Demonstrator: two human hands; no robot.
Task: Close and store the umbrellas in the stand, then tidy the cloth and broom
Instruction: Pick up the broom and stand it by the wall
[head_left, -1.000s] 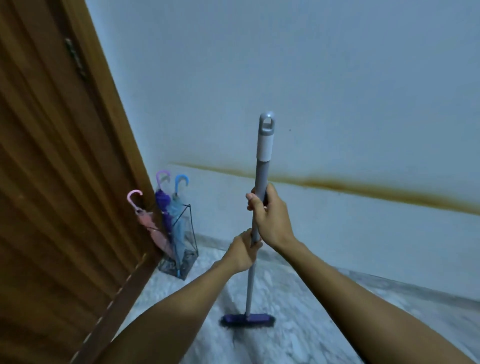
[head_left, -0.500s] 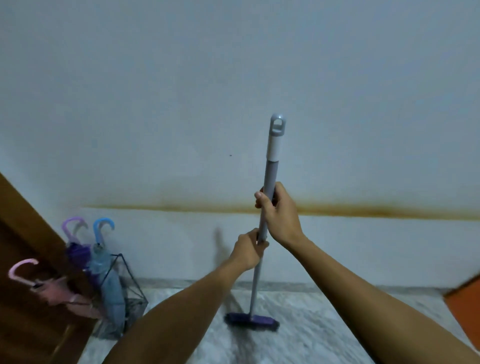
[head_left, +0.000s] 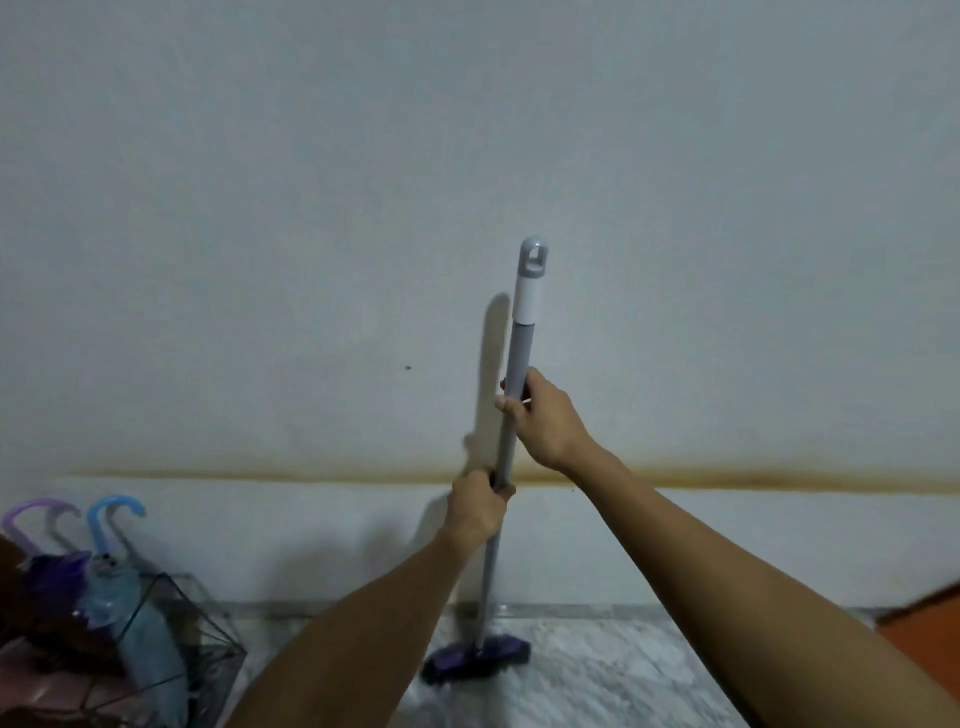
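Both hands, left hand (head_left: 475, 506) below right hand (head_left: 543, 415), grip the grey-handled purple-headed broom (head_left: 511, 441) upright (umbrellas stored at eight o'clock), likely next leaning it against the wall.

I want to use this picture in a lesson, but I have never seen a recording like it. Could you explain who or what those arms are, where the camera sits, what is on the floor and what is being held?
There is no machine here: these are a person's two bare arms, filmed by one wide-angle camera worn on the head, looking forward and down. Both hands grip an upright broom by its grey pole, the right hand higher, the left hand lower. Its purple head rests on the marble floor, close to the white wall. At lower left a wire stand holds closed umbrellas: a blue umbrella and a purple umbrella show clearly by their hooked handles.
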